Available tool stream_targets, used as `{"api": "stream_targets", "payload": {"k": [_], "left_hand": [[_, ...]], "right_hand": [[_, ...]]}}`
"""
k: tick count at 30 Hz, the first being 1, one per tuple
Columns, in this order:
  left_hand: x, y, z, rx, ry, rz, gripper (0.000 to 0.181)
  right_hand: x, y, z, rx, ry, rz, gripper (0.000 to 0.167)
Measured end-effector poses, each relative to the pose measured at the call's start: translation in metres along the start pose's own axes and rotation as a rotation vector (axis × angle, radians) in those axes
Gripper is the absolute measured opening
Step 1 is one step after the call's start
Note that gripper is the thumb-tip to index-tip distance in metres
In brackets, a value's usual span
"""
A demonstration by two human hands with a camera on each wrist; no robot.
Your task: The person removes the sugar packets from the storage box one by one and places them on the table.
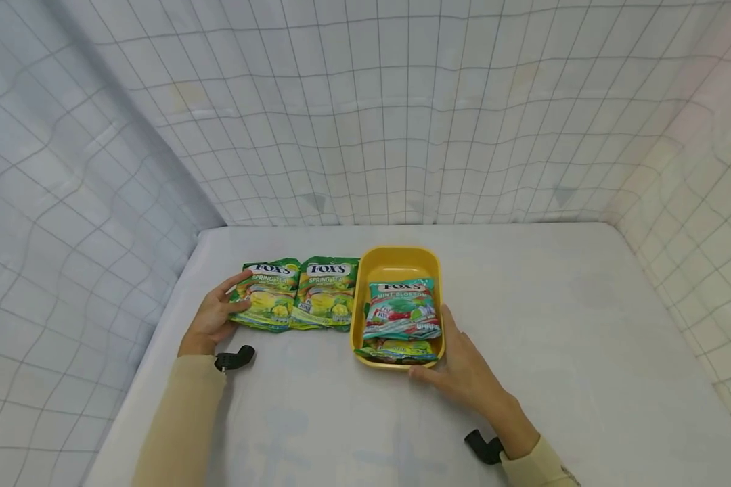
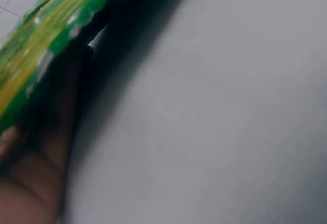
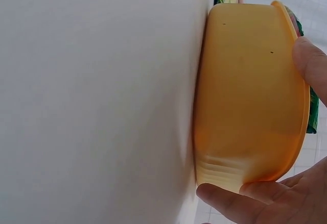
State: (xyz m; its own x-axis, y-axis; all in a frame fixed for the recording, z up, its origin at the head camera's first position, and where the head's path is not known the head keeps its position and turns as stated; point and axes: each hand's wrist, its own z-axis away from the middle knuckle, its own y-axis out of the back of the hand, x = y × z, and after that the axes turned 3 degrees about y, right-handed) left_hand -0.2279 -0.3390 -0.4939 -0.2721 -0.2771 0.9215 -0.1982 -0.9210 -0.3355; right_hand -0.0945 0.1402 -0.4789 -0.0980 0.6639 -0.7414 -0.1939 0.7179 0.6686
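Observation:
My left hand (image 1: 210, 319) holds the left edge of a green Fox's Spring Tea candy bag (image 1: 267, 297). In the left wrist view that bag (image 2: 56, 30) is tilted off the table on this side, with fingers under it. A second Spring Tea bag (image 1: 325, 297) lies between it and a yellow plastic container (image 1: 396, 256). Inside the container a teal Fox's Mint Blossom bag (image 1: 402, 311) rests over a green bag (image 1: 402, 350), mostly hidden. My right hand (image 1: 466, 368) grips the container's near right corner; its thumb and fingers show against the container (image 3: 250, 91) in the right wrist view.
A white table (image 1: 554, 304) carries everything. White grid-patterned cloth walls (image 1: 402, 135) stand at the back and on both sides. A black wrist-camera mount (image 1: 236, 358) sits at the left wrist, another black mount (image 1: 483, 448) at the right.

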Motion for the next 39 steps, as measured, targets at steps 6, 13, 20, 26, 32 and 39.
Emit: {"api": "stream_targets", "payload": {"k": [6,13,20,26,32,39], "left_hand": [[0.0,-0.007,0.004,0.114,-0.024,-0.029,0.073],[-0.004,-0.011,0.012,0.226,-0.116,0.038,0.065],[-0.004,-0.006,0.023,0.195,-0.289,0.029,0.053],[0.004,-0.019,0.026,0.238,-0.29,-0.013,0.053],[0.01,-0.042,0.027,0.244,-0.344,0.027,0.052],[0.021,-0.076,0.029,0.132,-0.345,0.095,0.053]], "right_hand": [[-0.001,0.001,-0.002,-0.003,0.008,0.0,0.131],[-0.001,0.001,-0.002,-0.008,0.006,-0.003,0.131],[0.0,0.002,-0.002,-0.014,0.016,0.008,0.131],[-0.001,0.002,0.0,-0.013,0.01,0.003,0.13],[-0.001,0.001,0.001,-0.019,0.012,-0.013,0.131],[-0.001,0.002,0.001,-0.009,0.023,-0.001,0.131]]}}
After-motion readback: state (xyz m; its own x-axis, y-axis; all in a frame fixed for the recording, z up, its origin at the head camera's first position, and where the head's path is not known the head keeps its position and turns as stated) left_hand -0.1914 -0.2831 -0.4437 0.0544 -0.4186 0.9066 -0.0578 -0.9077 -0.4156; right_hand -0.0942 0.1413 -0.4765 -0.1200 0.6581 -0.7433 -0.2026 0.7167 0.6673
